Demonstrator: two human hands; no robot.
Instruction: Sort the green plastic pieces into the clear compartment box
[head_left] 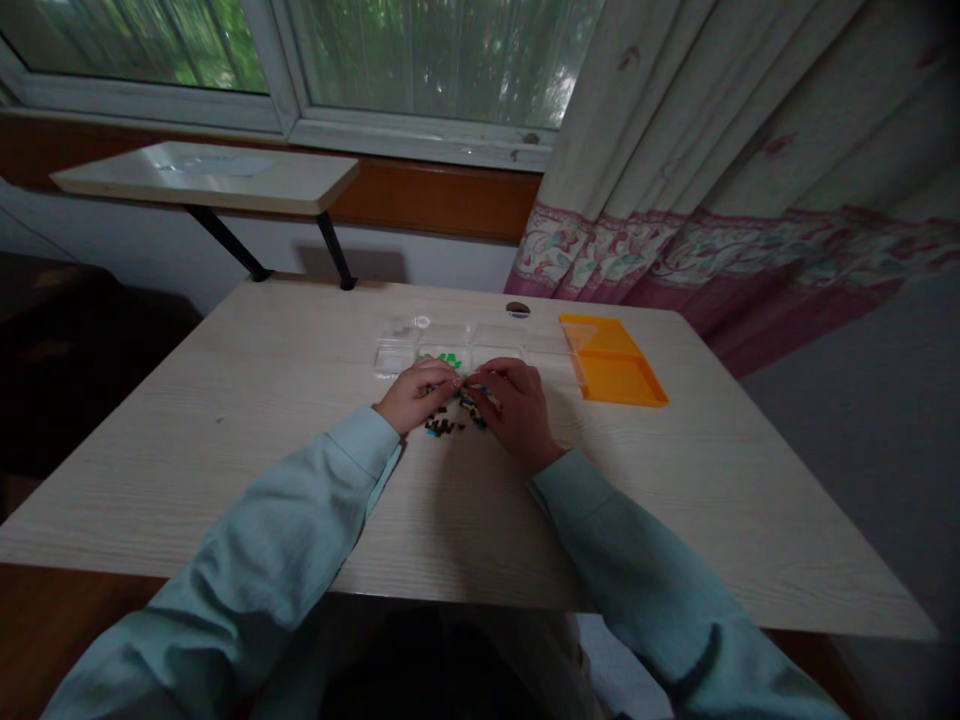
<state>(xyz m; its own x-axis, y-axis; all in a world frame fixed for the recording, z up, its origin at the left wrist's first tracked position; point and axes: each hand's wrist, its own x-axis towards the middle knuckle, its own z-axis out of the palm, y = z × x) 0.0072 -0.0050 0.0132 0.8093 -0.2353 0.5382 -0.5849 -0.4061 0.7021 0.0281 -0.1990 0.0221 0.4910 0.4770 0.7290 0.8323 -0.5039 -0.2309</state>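
A: How many of each thing, taking the clear compartment box (470,345) as the landmark?

B: One box, lying on a pale wood-grain tabletop (247,430). One two-section orange tray (628,375) sits to its right, at the end of a clear panel reaching from the box. Behind the box and left of it stands one raised shelf (319,185) on two visible black legs (335,250). The small pieces are too tiny to count: bright green pieces (450,360) inside the box, dark and blue pieces (441,426) loose on the tabletop at its near side.

A: And the room around it?

B: Bare wood stretches left of the box to the table's edge, and more lies in front, between the loose pieces and the near edge. Beyond the tray, the right edge slants away; a patterned curtain (675,150) hangs behind it.

A: The hands?

B: Two, in pale blue-green sleeves (300,510), meeting just in front of the box. The left hand (421,393) and the right hand (517,408) curl inward, partly closed, thumbs and fingertips nearly together above the loose pieces. Whether either pinches a piece cannot be told at this size.
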